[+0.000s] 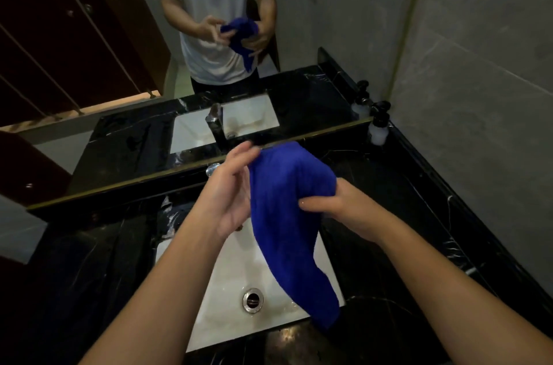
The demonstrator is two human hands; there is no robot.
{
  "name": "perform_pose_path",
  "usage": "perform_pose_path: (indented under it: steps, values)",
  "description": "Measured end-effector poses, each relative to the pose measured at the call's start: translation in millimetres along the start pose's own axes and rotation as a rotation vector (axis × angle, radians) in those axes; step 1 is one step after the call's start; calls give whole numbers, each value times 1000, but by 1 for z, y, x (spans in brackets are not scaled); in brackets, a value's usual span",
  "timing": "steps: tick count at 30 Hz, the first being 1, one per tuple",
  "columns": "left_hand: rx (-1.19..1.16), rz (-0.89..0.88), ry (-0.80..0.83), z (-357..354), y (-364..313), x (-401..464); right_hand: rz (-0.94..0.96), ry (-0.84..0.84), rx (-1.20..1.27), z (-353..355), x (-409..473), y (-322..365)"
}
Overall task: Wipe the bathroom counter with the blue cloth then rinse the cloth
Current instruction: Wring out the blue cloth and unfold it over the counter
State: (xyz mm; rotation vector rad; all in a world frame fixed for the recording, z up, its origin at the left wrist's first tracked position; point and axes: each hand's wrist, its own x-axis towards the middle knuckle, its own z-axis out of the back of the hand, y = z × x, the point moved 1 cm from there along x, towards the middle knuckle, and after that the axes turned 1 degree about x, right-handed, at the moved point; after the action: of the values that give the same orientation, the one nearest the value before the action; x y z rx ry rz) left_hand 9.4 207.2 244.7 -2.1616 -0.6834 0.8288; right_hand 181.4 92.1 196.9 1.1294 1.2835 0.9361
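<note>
- Far left you've got the black marble counter, dark and glossy with white veining, running along under the mirror.
- Your left hand is up over the back edge of the sink, fingers straight and relaxed, palm turned toward the cloth. Fingertips look like they're just brushing its upper left edge, but it isn't gripping anything.
- Right behind that hand, the faucet pokes out at the counter's back edge, mostly hidden.
- The white rectangular sink sits in the middle of the counter, with the chrome drain toward its front edge.
- The blue cloth is held up in the air over the sink, bunched at the top, its tail hanging down to the sink's front right corner.
- Your right hand is holding the cloth from the right side, thumb across the front and fingers wrapped behind the bunched part.
- Back right corner of the counter: a soap pump bottle against the grey tile wall.
</note>
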Motion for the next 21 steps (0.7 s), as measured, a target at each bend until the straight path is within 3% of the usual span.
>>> perform_pose_path:
  steps: [3, 5, 8, 10, 15, 17, 21]
  values:
    - [-189, 152, -71, 13, 45, -5, -34, -221, 269, -10, 0, -8]
    - [-224, 280, -52, 16, 77, -19, -85, -354, 242, -11, 1, -22]
    - [-19, 303, -195, 20, 110, -20, -286, -400, -9, -5, -11, -52]
    - [200, 249, -280, 20, 118, -18, -422, -373, -20, -2, -24, -69]
    - [551, 227, -189, 31, 121, -12, -554, -383, 276, 2, -62, -83]
    - [649, 240, -126, 34, 120, -10, -566, -435, 275, 3, -70, -88]
    - [508, 318, -39, 35, 126, -9, -532, -620, 214, -8, -74, -86]
